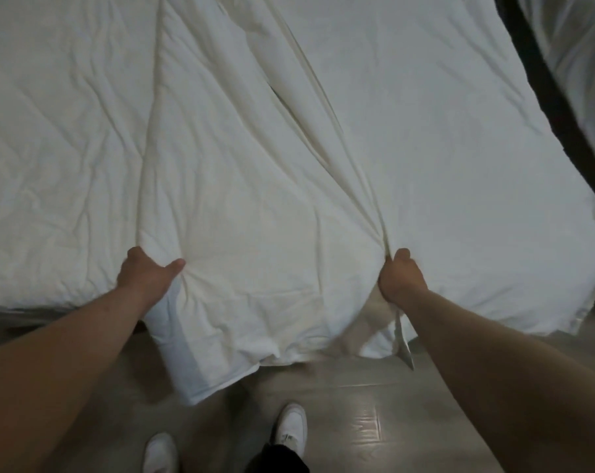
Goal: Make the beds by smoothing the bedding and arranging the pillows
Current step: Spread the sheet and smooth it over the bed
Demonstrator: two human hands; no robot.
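Each hand clamps a bunch of the white duvet at the bed's foot edge: left hand, right hand. The duvet stretches lengthwise away from both, folds running ahead, so pulling back should straighten it.

This is a bedroom with more than one bed, perhaps a guest or shared room. A rumpled white duvet spreads across a wide bed and fills most of the frame, its near edge hanging down toward the floor. At the upper right a dark strip runs diagonally, and beyond it lies more white bedding on a second bed. Along the bottom, a glossy grey tiled floor shows under a person's white shoes.
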